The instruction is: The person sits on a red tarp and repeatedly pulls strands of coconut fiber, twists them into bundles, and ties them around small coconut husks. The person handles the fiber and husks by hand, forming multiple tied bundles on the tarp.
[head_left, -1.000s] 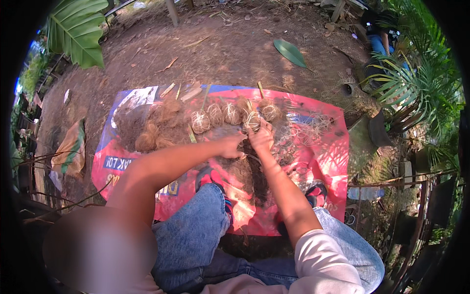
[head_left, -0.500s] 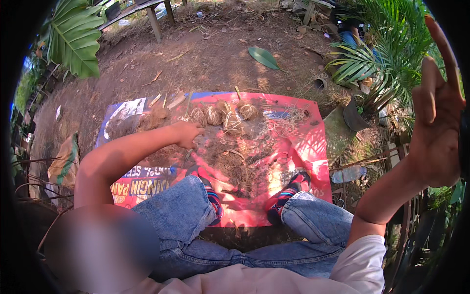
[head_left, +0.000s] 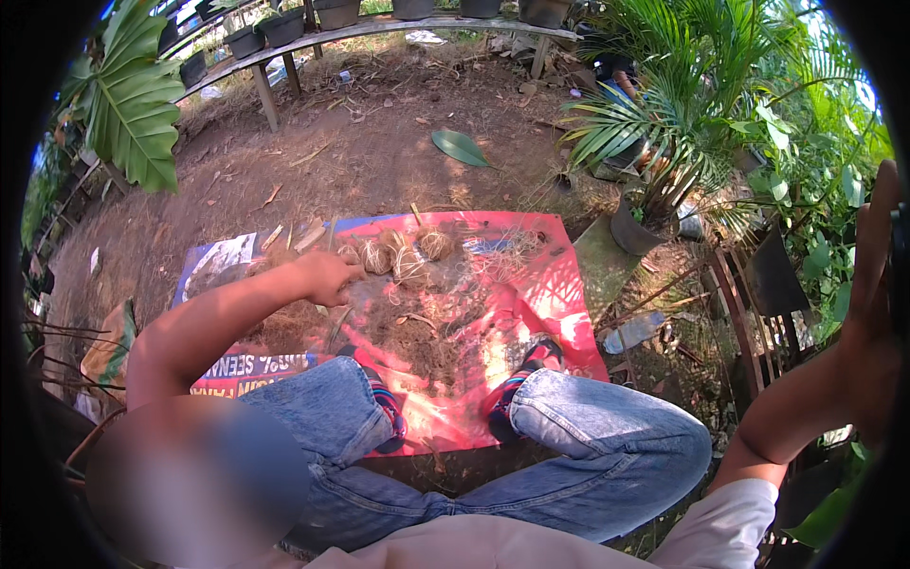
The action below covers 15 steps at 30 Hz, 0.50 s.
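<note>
My left hand (head_left: pixel 329 277) reaches over the left part of a red and blue printed plastic sheet (head_left: pixel 575 327) on the ground. Its fingers curl downward, and whatever they may hold is hidden. Just beyond it sit several round fibre-wrapped balls (head_left: pixel 375 256), bound with pale strands. A short stalk (head_left: pixel 416 214) stands up by one ball. Loose dark soil and fibre (head_left: pixel 417 346) lie in the middle of the sheet, nearer me. My right hand (head_left: pixel 867 275) is raised at the far right edge, away from the sheet, fingers stretched upward, holding nothing visible.
Loose pale fibre strands (head_left: pixel 512 261) lie at the sheet's right. My feet rest on its near edge. Potted palms (head_left: pixel 635 223), a clear plastic bottle (head_left: pixel 633 332) and a slatted rack (head_left: pixel 749 322) stand or lie rightward. Behind is a bench (head_left: pixel 379 28) with pots; a person shows partly behind the palm.
The view has shifted, so the sheet sits further left and more of the bench shows. My left hand's fingers look more curled. My right hand is lower and nearer the picture's edge.
</note>
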Each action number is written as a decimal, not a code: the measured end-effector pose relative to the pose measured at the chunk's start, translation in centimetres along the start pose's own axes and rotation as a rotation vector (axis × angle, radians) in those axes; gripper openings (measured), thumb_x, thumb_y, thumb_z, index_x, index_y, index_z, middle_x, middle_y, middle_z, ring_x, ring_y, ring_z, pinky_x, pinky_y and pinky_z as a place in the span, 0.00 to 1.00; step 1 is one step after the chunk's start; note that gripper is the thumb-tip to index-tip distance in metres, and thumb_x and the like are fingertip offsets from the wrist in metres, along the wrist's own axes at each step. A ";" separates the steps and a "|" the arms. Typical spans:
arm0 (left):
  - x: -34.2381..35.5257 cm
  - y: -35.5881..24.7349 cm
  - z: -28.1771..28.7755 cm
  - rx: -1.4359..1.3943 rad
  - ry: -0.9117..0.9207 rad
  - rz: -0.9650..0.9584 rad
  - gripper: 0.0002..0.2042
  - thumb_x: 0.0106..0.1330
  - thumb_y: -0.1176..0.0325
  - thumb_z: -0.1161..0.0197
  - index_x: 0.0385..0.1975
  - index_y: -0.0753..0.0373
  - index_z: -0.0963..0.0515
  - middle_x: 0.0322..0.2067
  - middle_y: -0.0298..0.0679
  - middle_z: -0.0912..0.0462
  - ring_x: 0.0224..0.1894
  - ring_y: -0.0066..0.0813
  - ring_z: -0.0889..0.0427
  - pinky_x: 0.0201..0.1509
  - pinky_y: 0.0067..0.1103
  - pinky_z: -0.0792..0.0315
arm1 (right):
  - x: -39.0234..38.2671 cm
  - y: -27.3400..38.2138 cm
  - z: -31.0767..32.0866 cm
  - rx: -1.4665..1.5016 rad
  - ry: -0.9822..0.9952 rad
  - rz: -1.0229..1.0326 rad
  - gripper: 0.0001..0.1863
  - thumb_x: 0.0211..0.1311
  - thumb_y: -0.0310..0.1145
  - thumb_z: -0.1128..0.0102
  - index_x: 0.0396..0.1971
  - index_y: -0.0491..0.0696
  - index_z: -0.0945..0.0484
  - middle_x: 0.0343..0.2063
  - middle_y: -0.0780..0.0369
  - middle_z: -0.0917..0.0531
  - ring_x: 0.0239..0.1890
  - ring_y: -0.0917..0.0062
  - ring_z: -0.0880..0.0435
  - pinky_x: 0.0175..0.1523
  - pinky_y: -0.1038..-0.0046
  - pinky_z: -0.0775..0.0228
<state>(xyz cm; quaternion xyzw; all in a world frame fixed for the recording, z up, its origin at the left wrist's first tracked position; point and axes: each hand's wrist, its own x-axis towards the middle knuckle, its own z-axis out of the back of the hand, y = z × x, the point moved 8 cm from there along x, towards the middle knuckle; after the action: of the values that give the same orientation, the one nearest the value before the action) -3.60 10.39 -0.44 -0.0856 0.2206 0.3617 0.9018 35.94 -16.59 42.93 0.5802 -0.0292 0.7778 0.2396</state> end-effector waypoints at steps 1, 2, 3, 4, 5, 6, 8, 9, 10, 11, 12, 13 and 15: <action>0.0 -0.6 0.4 0.015 -0.022 -0.026 0.29 0.56 0.54 0.32 0.60 0.51 0.27 0.58 0.42 0.24 0.57 0.45 0.22 0.59 0.39 0.27 | 0.0 0.2 0.2 -0.013 0.003 -0.002 0.34 0.73 0.49 0.47 0.69 0.42 0.39 0.53 0.51 0.22 0.22 0.88 0.37 0.21 0.87 0.45; 0.1 -0.9 0.4 0.011 -0.022 -0.030 0.29 0.56 0.54 0.32 0.60 0.51 0.27 0.58 0.42 0.24 0.57 0.45 0.22 0.59 0.39 0.26 | -0.1 0.2 0.4 -0.024 0.003 -0.004 0.34 0.72 0.49 0.47 0.69 0.42 0.39 0.53 0.51 0.22 0.22 0.88 0.36 0.21 0.87 0.45; 0.1 -1.5 0.3 0.008 -0.025 -0.043 0.29 0.56 0.53 0.32 0.59 0.51 0.27 0.58 0.42 0.24 0.57 0.45 0.22 0.59 0.39 0.26 | -0.2 0.3 0.5 -0.032 0.006 -0.007 0.35 0.72 0.50 0.47 0.69 0.42 0.39 0.53 0.51 0.23 0.22 0.87 0.36 0.22 0.86 0.45; 0.0 -1.9 0.3 0.004 -0.025 -0.052 0.29 0.56 0.53 0.33 0.59 0.51 0.27 0.58 0.42 0.25 0.57 0.45 0.22 0.58 0.39 0.26 | -0.3 0.4 0.6 -0.038 0.008 -0.009 0.35 0.72 0.50 0.47 0.69 0.42 0.40 0.54 0.50 0.23 0.22 0.87 0.36 0.22 0.86 0.44; -0.1 -2.4 0.3 0.024 -0.035 -0.074 0.29 0.56 0.55 0.33 0.60 0.51 0.28 0.59 0.42 0.25 0.57 0.45 0.22 0.58 0.39 0.26 | -0.3 0.5 0.8 -0.045 0.009 -0.007 0.35 0.72 0.50 0.47 0.69 0.42 0.40 0.54 0.50 0.23 0.22 0.87 0.36 0.22 0.86 0.44; -0.2 -3.0 0.1 0.042 -0.038 -0.094 0.28 0.56 0.56 0.34 0.60 0.52 0.28 0.59 0.42 0.25 0.57 0.45 0.22 0.58 0.39 0.26 | -0.4 0.6 0.8 -0.052 0.011 -0.008 0.35 0.72 0.50 0.47 0.69 0.42 0.40 0.54 0.50 0.23 0.22 0.87 0.36 0.22 0.86 0.44; -0.5 -3.7 -0.1 0.068 -0.033 -0.100 0.28 0.57 0.57 0.35 0.60 0.52 0.28 0.59 0.42 0.25 0.57 0.45 0.22 0.57 0.39 0.25 | -0.5 1.0 1.0 -0.059 0.012 -0.006 0.36 0.72 0.51 0.46 0.69 0.42 0.40 0.54 0.49 0.23 0.22 0.87 0.35 0.22 0.86 0.43; -0.7 -3.9 -0.2 0.076 -0.019 -0.090 0.28 0.57 0.56 0.34 0.60 0.51 0.29 0.58 0.42 0.25 0.57 0.45 0.22 0.57 0.39 0.25 | -0.5 1.3 1.2 -0.063 0.009 -0.005 0.36 0.72 0.51 0.46 0.69 0.42 0.40 0.55 0.49 0.24 0.23 0.87 0.35 0.22 0.86 0.43; -0.9 -4.2 -0.2 0.083 -0.019 -0.096 0.29 0.57 0.55 0.34 0.60 0.50 0.29 0.58 0.43 0.25 0.57 0.45 0.22 0.57 0.38 0.24 | -0.6 1.5 1.2 -0.066 0.008 -0.004 0.36 0.71 0.51 0.46 0.69 0.42 0.40 0.55 0.49 0.24 0.23 0.87 0.35 0.22 0.86 0.43; -1.0 -4.3 -0.2 0.074 -0.014 -0.091 0.29 0.57 0.55 0.34 0.61 0.50 0.29 0.58 0.43 0.25 0.57 0.45 0.22 0.56 0.38 0.24 | -0.6 1.8 1.3 -0.071 0.005 -0.003 0.37 0.71 0.52 0.46 0.69 0.42 0.40 0.55 0.48 0.24 0.23 0.86 0.34 0.22 0.86 0.42; -1.2 -4.4 0.0 0.068 -0.022 -0.101 0.29 0.57 0.55 0.34 0.61 0.50 0.29 0.58 0.43 0.25 0.57 0.46 0.22 0.56 0.39 0.24 | -0.7 1.9 1.3 -0.071 0.004 -0.004 0.37 0.71 0.52 0.46 0.69 0.42 0.40 0.55 0.48 0.24 0.23 0.86 0.34 0.22 0.86 0.42; -1.3 -4.5 0.1 0.070 -0.024 -0.109 0.29 0.57 0.55 0.34 0.61 0.50 0.30 0.58 0.43 0.25 0.58 0.46 0.22 0.56 0.39 0.24 | -0.9 2.1 1.3 -0.073 0.003 -0.003 0.37 0.71 0.52 0.45 0.69 0.42 0.40 0.56 0.48 0.24 0.23 0.86 0.34 0.22 0.86 0.42; -1.3 -4.3 0.5 0.073 -0.026 -0.093 0.30 0.57 0.54 0.33 0.61 0.50 0.30 0.59 0.42 0.26 0.58 0.46 0.22 0.56 0.38 0.24 | -1.1 2.5 1.3 -0.075 -0.003 0.003 0.38 0.71 0.52 0.45 0.69 0.42 0.40 0.56 0.47 0.25 0.23 0.86 0.34 0.23 0.86 0.41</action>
<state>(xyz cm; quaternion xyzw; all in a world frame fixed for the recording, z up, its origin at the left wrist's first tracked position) -1.29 6.66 0.55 -0.0582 0.2177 0.3121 0.9229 36.32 -19.58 42.96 0.5720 -0.0596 0.7758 0.2597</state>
